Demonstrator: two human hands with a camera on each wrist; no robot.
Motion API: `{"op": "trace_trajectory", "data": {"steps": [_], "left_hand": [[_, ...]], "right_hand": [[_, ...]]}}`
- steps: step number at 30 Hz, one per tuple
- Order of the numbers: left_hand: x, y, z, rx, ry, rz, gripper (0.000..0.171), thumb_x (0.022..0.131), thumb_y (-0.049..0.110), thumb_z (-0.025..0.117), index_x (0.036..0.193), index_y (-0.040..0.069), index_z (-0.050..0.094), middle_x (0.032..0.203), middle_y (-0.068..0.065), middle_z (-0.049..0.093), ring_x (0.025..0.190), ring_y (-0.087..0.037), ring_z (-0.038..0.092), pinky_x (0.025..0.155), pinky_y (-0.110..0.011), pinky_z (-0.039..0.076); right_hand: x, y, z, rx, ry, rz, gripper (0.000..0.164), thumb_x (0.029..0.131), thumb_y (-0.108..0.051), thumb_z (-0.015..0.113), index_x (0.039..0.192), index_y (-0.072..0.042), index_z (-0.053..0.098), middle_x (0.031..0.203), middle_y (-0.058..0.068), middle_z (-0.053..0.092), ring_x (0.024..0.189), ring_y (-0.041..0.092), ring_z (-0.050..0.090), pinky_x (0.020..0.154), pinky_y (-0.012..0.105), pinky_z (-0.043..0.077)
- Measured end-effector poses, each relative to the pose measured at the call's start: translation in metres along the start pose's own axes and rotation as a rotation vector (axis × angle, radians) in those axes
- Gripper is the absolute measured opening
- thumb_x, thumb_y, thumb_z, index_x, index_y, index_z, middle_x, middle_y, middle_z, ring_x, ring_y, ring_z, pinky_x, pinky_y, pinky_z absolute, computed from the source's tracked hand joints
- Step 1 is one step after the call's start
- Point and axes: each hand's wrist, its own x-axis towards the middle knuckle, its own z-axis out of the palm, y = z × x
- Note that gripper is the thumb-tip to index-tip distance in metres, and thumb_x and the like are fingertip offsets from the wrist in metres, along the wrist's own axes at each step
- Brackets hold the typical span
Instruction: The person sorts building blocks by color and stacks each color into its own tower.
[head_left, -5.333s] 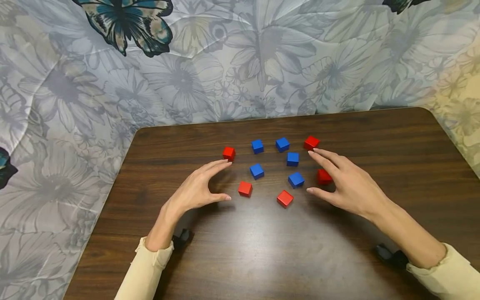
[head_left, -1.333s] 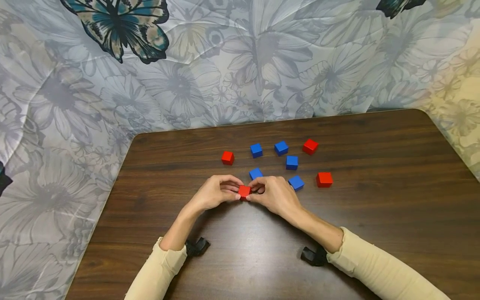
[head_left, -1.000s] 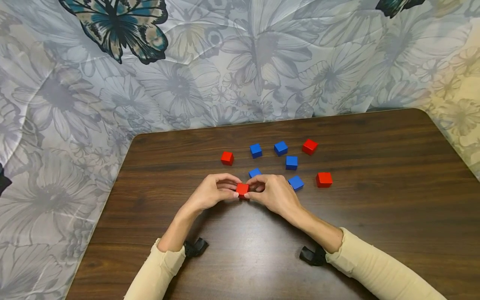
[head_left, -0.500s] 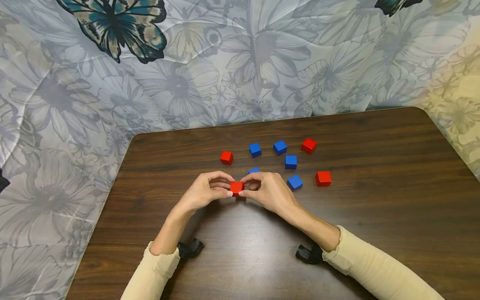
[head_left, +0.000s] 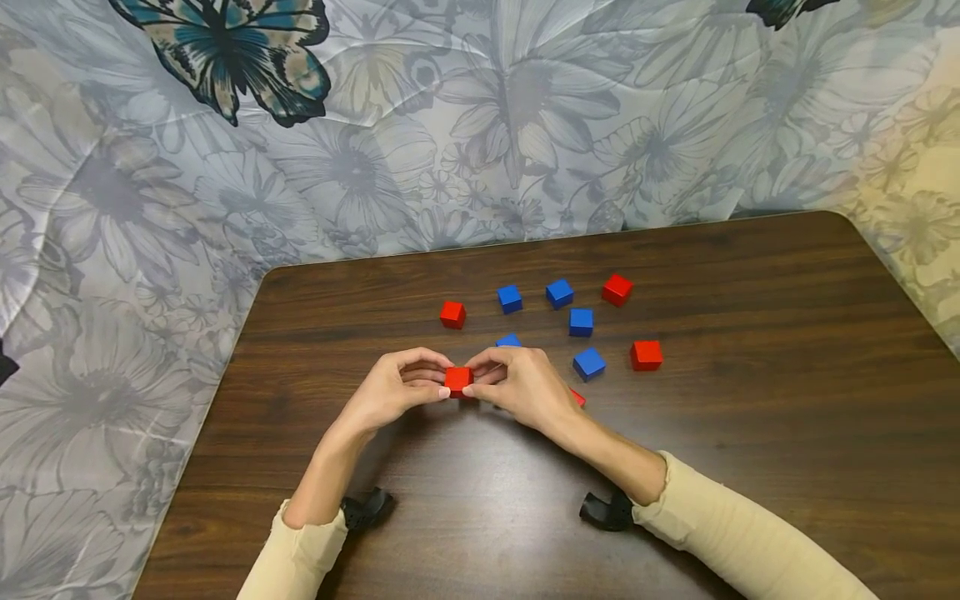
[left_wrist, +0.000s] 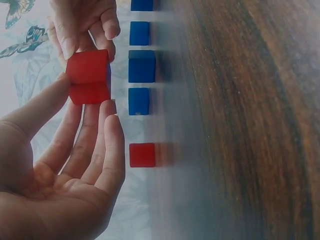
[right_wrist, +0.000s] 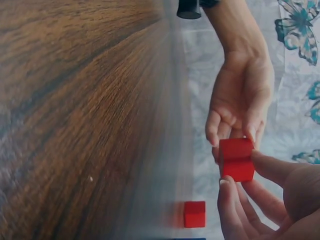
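Between my two hands is a red cube (head_left: 458, 382), raised off the table in both wrist views. My left hand (head_left: 392, 392) pinches its left side with thumb and fingertips. From the other side my right hand (head_left: 522, 386) pinches it the same way, with the thumb on the near edge. Just beyond the right hand, a blue cube (head_left: 508, 341) is partly covered by it. Another red cube (head_left: 578, 398) peeks out from behind the right wrist. Close to the right hand lies a blue cube (head_left: 588, 364) on the tabletop.
Farther back on the brown wooden table (head_left: 750, 333) lie a red cube (head_left: 453, 315) at left, several blue cubes (head_left: 559, 293) in the middle, and red cubes (head_left: 646, 356) at right. A floral cloth (head_left: 360, 167) with butterflies hangs behind the table's far edge.
At first both hands were open and apart; then they took the front-left red cube between them. Since then they have carried it leftward, and the front-right red cube shows again past the wrist.
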Motion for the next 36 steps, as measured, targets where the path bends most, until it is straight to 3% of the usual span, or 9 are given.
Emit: {"op": "trace_trajectory", "data": {"steps": [14,24,36], "left_hand": [[-0.014,-0.009,-0.005,0.011,0.012,-0.038,0.037,0.084,0.007,0.08,0.118,0.003,0.066,0.113,-0.016,0.067,0.104,-0.028,0.067,0.085,-0.033,0.056],[-0.021,-0.017,-0.008,0.025,0.009,-0.051,0.038,0.084,0.006,0.079,0.118,-0.001,0.064,0.111,-0.019,0.067,0.1,-0.029,0.067,0.085,-0.03,0.056],[-0.025,-0.025,-0.008,-0.019,-0.026,-0.073,0.039,0.084,0.003,0.078,0.118,-0.004,0.063,0.111,-0.02,0.068,0.103,-0.029,0.067,0.082,-0.03,0.057]], "right_hand": [[-0.001,0.0,0.014,0.075,-0.055,0.027,0.023,0.082,-0.015,0.083,0.104,-0.013,0.074,0.093,-0.001,0.074,0.076,0.007,0.071,0.063,0.024,0.057],[-0.003,0.003,0.025,0.069,-0.06,-0.002,0.024,0.08,-0.014,0.085,0.1,-0.012,0.074,0.091,0.0,0.072,0.076,0.01,0.071,0.064,0.023,0.056],[-0.006,0.004,0.031,0.031,-0.082,0.031,0.022,0.079,-0.016,0.086,0.098,-0.015,0.075,0.087,-0.004,0.072,0.072,0.005,0.069,0.064,0.023,0.055]]}}
